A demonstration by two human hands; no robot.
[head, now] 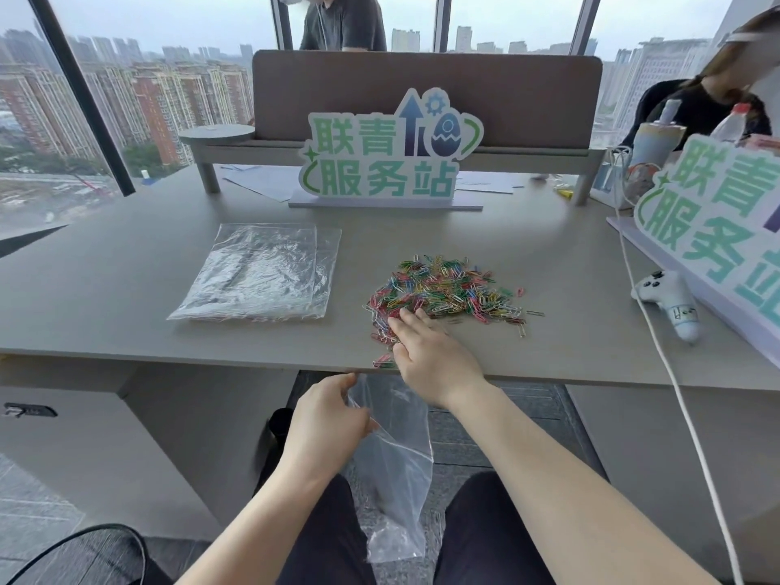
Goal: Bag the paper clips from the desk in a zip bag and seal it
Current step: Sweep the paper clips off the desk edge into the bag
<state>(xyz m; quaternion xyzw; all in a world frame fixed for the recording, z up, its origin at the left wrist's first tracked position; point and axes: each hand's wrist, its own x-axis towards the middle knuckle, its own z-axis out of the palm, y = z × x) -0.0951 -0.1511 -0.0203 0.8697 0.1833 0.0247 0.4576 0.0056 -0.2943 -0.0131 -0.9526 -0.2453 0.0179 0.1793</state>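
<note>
Most multicoloured wire paper clips (447, 291) lay heaped on the grey desk (126, 289), the right hand (426, 352) resting flat-fingered at the heap's near edge, the left hand (327, 420) pinching a clear plastic zip bag (396, 479) below that edge; swept clips risked missing its narrow mouth.

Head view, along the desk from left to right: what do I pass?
Stack of clear plastic zip bags → pile of coloured paper clips → white game controller → green-lettered sign at the right edge.
</note>
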